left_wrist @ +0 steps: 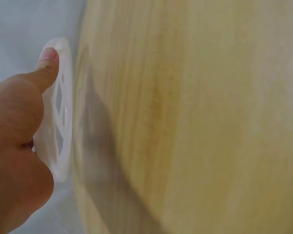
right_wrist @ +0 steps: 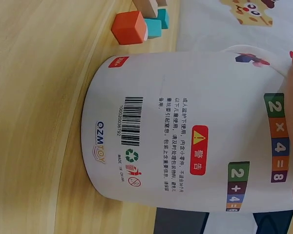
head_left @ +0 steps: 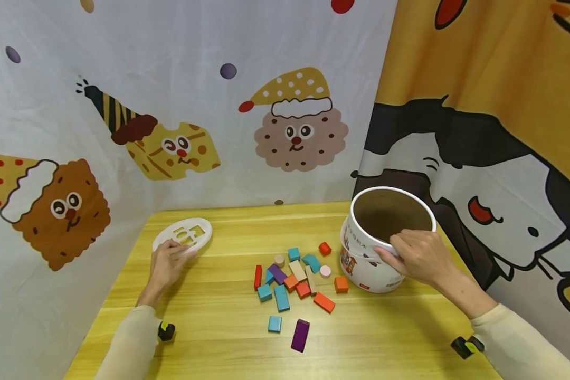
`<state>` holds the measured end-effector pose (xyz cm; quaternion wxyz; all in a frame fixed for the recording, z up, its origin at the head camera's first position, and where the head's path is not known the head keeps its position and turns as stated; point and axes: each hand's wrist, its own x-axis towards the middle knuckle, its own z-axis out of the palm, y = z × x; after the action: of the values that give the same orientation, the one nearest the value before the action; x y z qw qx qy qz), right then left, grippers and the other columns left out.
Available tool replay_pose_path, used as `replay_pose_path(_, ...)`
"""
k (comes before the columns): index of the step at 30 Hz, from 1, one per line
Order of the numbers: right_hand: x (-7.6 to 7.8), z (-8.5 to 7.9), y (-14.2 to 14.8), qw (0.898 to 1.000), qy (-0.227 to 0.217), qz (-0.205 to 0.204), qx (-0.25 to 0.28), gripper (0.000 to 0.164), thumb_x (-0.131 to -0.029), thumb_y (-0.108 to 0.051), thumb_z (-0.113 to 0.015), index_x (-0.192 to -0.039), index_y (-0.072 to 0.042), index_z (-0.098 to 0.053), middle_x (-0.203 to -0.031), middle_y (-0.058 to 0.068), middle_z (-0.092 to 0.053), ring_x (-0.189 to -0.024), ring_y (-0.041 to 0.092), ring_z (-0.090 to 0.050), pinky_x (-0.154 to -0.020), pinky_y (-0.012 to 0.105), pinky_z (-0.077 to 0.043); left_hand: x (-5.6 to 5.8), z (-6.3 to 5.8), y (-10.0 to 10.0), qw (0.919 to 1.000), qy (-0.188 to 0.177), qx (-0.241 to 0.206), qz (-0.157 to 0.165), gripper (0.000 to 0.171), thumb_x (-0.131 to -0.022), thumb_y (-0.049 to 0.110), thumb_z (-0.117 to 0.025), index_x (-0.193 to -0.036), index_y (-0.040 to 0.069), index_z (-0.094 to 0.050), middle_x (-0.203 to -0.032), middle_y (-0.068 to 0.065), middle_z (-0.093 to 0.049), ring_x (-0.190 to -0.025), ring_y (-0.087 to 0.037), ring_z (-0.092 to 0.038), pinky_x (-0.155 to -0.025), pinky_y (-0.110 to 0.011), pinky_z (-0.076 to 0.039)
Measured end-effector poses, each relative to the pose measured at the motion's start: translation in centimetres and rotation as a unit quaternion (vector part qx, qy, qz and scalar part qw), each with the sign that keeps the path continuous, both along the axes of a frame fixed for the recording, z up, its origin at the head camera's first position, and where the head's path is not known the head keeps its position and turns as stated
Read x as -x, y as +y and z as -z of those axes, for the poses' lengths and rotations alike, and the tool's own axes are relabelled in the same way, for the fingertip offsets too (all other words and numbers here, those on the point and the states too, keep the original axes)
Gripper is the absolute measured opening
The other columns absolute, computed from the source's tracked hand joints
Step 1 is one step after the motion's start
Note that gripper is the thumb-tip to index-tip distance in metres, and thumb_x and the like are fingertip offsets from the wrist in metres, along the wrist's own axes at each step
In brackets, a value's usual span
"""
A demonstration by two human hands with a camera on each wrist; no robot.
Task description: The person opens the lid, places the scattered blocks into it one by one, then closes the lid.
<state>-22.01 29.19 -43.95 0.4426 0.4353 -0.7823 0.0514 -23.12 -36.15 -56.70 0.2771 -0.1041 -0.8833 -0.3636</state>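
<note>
At the table, the left hand grips a lid, the right hand a bucket.

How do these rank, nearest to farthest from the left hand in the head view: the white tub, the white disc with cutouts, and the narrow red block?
1. White disc with cutouts: held in the left hand itself, on the left side.
2. Narrow red block: at the left edge of the block pile.
3. White tub: farthest, right of the pile.
</note>
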Motion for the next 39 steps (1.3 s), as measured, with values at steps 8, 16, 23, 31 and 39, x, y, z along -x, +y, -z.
replay_pose_path(8, 0.2, 0.2, -0.1, 1.0, 0.013, 0.0, 0.007, 0.061, -0.117, -0.053, -0.051, -0.068, -0.016, -0.045, -0.057, -0.009, -0.033, -0.048, 0.006, -0.028, -0.047, 0.021, -0.019, -0.3, 0.1, 0.5, 0.9917, -0.111, 0.059, -0.026, 0.029, -0.093, 0.018, -0.095, -0.113, -0.002, -0.088, -0.108, -0.02, -0.079, -0.104, -0.046, -0.073, -0.096, -0.062, -0.059)
replay_pose_path(16, 0.3, 0.4, -0.2, 1.0, 0.012, -0.001, 0.009, 0.061, -0.117, -0.053, -0.051, -0.069, -0.015, -0.047, -0.056, -0.009, -0.036, -0.048, 0.006, -0.031, -0.047, 0.021, -0.02, -0.5, -0.2, 0.6, 0.9844, -0.157, 0.079, -0.009, 0.027, -0.098, 0.02, -0.091, -0.116, 0.0, -0.088, -0.106, -0.016, -0.08, -0.098, -0.035, -0.077, -0.086, -0.038, -0.063)
replay_pose_path(23, 0.2, 0.3, -0.2, 1.0, 0.013, 0.004, 0.012, 0.062, -0.117, -0.055, -0.051, -0.07, -0.015, -0.048, -0.055, -0.008, -0.037, -0.048, 0.006, -0.031, -0.047, 0.021, -0.02, -0.2, -1.0, 1.4, 0.9817, -0.166, 0.092, 0.003, 0.04, -0.103, 0.024, -0.084, -0.134, -0.003, -0.079, -0.127, -0.028, -0.076, -0.118, -0.051, -0.071, -0.105, -0.069, -0.056)
replay_pose_path(31, 0.2, 0.3, -0.2, 1.0, 0.012, 0.006, 0.013, 0.062, -0.117, -0.055, -0.051, -0.07, -0.015, -0.047, -0.054, -0.007, -0.037, -0.047, 0.006, -0.031, -0.047, 0.021, -0.019, -0.5, -3.4, 5.7, 0.9715, -0.218, 0.079, 0.05, 0.081, -0.111, 0.049, -0.07, -0.174, 0.007, -0.04, -0.179, -0.032, -0.036, -0.163, -0.061, -0.035, -0.126, -0.083, -0.034)
replay_pose_path(39, 0.3, 0.4, -0.2, 1.0, 0.014, 0.003, 0.018, 0.063, -0.117, -0.056, -0.051, -0.07, -0.015, -0.048, -0.054, -0.008, -0.036, -0.047, 0.006, -0.03, -0.046, 0.021, -0.019, -1.6, -4.6, 11.4, 0.9542, -0.26, 0.104, 0.105, 0.09, -0.109, 0.06, -0.066, -0.179, 0.014, -0.033, -0.182, -0.029, -0.033, -0.168, -0.057, -0.031, -0.131, -0.082, -0.03)
